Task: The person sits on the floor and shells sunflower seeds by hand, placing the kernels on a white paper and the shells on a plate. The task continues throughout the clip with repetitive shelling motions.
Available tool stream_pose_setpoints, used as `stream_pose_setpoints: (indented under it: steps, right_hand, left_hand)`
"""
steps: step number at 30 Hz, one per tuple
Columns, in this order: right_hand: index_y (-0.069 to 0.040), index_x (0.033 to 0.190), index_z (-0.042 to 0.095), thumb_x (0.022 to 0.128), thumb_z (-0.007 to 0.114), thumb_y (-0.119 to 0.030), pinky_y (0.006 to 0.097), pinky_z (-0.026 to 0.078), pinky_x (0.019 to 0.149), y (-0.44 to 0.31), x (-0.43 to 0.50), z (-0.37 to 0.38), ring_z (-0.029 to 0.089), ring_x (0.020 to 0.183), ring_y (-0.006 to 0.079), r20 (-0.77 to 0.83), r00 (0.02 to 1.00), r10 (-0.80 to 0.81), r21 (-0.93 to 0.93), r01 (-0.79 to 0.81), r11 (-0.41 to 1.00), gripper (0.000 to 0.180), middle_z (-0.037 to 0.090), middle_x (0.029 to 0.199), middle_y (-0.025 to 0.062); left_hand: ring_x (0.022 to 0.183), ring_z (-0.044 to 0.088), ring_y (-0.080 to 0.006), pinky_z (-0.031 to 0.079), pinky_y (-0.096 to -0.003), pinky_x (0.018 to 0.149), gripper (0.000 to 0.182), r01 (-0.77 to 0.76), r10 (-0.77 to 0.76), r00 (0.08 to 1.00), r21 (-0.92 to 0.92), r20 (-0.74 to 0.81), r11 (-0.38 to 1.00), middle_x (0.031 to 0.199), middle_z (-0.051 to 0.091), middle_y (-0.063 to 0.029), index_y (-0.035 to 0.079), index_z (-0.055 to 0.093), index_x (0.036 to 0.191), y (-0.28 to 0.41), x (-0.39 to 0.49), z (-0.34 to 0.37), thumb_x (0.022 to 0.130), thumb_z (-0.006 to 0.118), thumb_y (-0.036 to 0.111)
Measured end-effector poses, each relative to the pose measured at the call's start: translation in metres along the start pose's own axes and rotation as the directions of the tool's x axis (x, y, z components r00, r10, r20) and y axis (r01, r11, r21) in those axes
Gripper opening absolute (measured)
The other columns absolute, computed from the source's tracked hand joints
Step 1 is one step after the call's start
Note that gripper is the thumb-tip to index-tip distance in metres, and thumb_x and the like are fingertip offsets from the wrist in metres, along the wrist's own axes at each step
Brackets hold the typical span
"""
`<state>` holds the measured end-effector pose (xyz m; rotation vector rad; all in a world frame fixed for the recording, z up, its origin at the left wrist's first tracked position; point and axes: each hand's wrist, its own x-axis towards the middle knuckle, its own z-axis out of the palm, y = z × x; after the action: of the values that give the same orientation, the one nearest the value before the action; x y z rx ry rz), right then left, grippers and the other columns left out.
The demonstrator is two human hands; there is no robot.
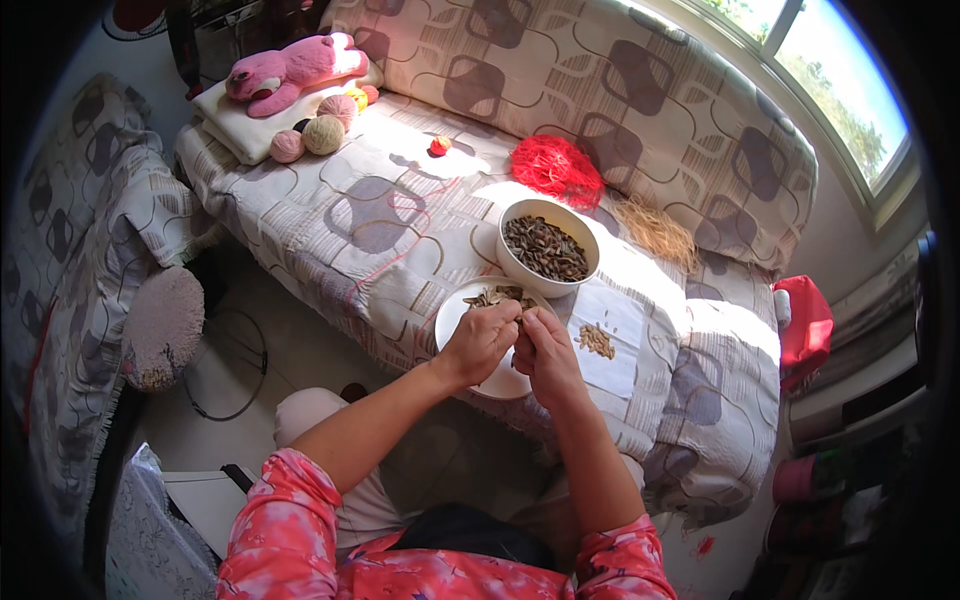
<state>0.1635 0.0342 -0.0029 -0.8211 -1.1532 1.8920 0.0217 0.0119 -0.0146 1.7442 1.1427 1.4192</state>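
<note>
My left hand (484,343) and my right hand (549,351) meet fingertip to fingertip over a white plate (452,319). They pinch a small brown seed, mostly hidden by the fingers. Empty seed shells (493,296) lie on the plate, partly behind my hands. Just beyond stands a white bowl (561,288) holding many dark striped sunflower seeds (546,247). Right of my right hand, a pile of pale shelled kernels (596,341) rests on a white paper sheet (613,375), with a few loose ones beside it.
All this sits on a sofa (300,217) under a patterned cover. Red yarn (556,171) and tan yarn (658,231) lie near the backrest. A small red yarn ball (439,145), several other balls (324,135) and a pink plush toy (300,71) are farther left. A round stool (163,326) stands left.
</note>
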Motion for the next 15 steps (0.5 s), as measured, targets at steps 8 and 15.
stream_pose_setpoints:
  steps: [8,15]
  right_hand:
    - [-0.013,0.082,0.044,0.099,0.045,-0.023,0.0209,0.021,0.041,0.000,0.000,0.005,0.024,0.046,0.0034,-0.041,0.999,-0.003,0.033,0.005,0.999,0.021,0.031,0.059,-0.0071]
    - [-0.013,0.077,0.043,0.099,0.045,-0.023,0.0215,0.020,0.040,-0.006,-0.001,0.004,0.023,0.045,0.0041,-0.030,0.998,0.047,-0.030,-0.048,0.998,0.024,0.031,0.058,-0.0069]
  left_hand:
    - [0.067,0.054,-0.0404,0.043,-0.0440,0.059,0.017,-0.023,0.024,1.000,0.075,-0.004,0.997,0.069,0.050,-0.0223,0.000,0.048,0.078,0.005,0.005,-0.003,0.087,0.045,0.014]
    - [0.061,0.048,-0.0298,0.041,-0.0394,0.059,0.016,0.029,-0.033,0.999,0.107,0.035,0.994,0.067,0.047,-0.0182,-0.001,0.047,0.076,0.012,0.010,-0.009,0.083,0.046,0.013]
